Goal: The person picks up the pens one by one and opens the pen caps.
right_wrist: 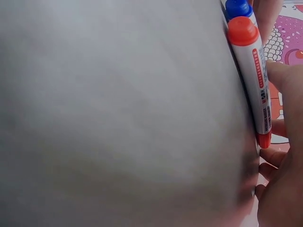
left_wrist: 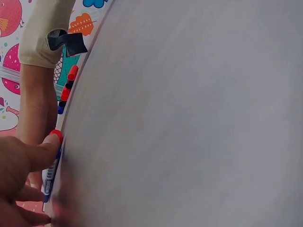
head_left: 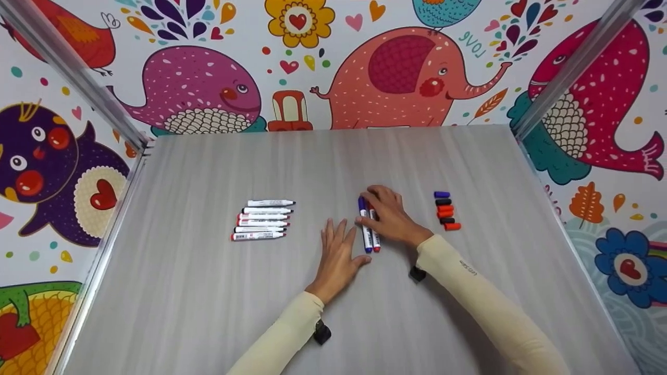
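A blue marker [head_left: 367, 237] and a red marker [head_left: 376, 246] lie side by side on the table, pointing away from me. My right hand [head_left: 390, 216] reaches over them from the right. Its thumb lies across to the blue marker's left side, and its curled index finger meets that marker's far blue end; the hand partly hides the red marker. In the right wrist view, the red marker [right_wrist: 253, 80] shows in front, with the blue one [right_wrist: 239, 8] behind. My left hand [head_left: 338, 260] rests on the table left of the pair, fingers spread, thumb tip beside the blue marker's near end.
To the left, several white markers [head_left: 260, 223] lie in a stacked row, tips pointing right. On the right stands a column of loose blue, black and orange-red caps [head_left: 445, 208]. A patterned wall [head_left: 297, 67] bounds the table [head_left: 182, 291] at its back.
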The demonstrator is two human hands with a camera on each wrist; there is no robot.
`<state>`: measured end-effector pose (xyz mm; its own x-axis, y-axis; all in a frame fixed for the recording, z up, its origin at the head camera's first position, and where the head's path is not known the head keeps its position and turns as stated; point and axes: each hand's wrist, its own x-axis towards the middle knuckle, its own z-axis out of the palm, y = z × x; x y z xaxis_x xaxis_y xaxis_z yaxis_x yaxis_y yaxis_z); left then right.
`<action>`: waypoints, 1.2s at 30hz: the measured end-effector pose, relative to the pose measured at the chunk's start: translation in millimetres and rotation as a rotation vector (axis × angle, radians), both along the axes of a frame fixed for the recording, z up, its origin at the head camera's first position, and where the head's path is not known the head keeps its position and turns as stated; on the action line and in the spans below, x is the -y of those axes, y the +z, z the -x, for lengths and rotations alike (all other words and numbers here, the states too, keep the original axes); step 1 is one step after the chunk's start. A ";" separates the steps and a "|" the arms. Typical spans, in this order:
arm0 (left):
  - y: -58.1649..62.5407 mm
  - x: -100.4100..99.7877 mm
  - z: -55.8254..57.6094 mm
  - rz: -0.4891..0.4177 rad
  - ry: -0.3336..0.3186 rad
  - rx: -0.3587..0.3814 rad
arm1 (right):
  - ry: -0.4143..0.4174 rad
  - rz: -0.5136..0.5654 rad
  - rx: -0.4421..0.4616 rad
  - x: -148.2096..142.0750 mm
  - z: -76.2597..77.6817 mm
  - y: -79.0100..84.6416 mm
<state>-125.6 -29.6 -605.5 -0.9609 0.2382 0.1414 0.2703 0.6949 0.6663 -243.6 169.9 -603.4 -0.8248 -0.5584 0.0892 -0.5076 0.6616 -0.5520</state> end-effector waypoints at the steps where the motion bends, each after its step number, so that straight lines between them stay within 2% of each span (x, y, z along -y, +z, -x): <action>1: 0.0 0.0 0.2 -0.002 0.000 -0.002 | 0.001 0.002 -0.001 0.2 0.4 -0.1; 11: -0.1 -1.7 2.3 0.005 0.000 -0.003 | -0.011 -0.004 0.015 2.2 -1.0 -1.1; 29: -2.5 -6.3 7.0 0.036 -0.002 -0.006 | -0.005 -0.017 -0.028 2.7 -0.2 -0.9; 36: -1.0 -5.6 7.5 0.045 -0.004 -0.005 | -0.023 -0.022 -0.009 4.3 -0.2 -0.2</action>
<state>-133.0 -24.0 -606.5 -0.9593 0.2479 0.1349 0.2759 0.7233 0.6330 -243.4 165.6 -603.6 -0.8364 -0.5415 0.0849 -0.4973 0.6846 -0.5329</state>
